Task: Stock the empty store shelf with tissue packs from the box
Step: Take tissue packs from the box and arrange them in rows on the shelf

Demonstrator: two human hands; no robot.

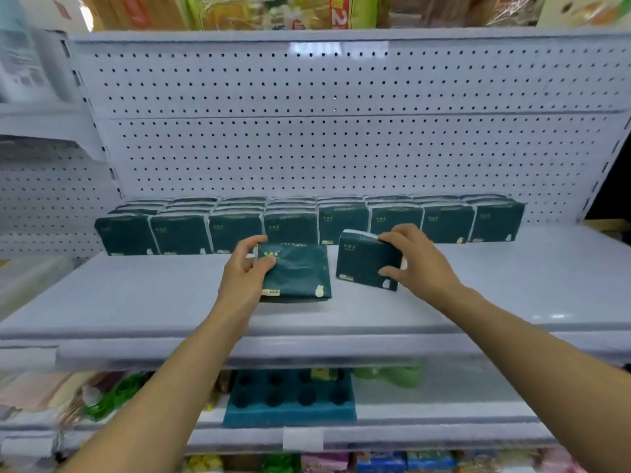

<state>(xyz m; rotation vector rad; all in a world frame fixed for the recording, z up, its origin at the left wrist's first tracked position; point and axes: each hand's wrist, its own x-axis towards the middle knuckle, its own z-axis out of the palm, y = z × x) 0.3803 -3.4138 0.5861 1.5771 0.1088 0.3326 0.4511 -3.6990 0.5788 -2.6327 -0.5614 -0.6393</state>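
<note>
Several dark green tissue packs (293, 223) stand in rows at the back of the white shelf (136, 302), against the pegboard. My left hand (247, 271) grips another dark green tissue pack (297, 273) by its left edge, tilted back just above the shelf. My right hand (415, 261) holds a second pack (362, 261) upright by its right side, a little in front of the back rows. The box is out of view.
A white pegboard back wall (341, 148) rises behind the shelf. The front half of the shelf is bare. Below, a teal tray with round holes (290, 397) sits on the lower shelf among coloured goods. Stock fills the top shelf above.
</note>
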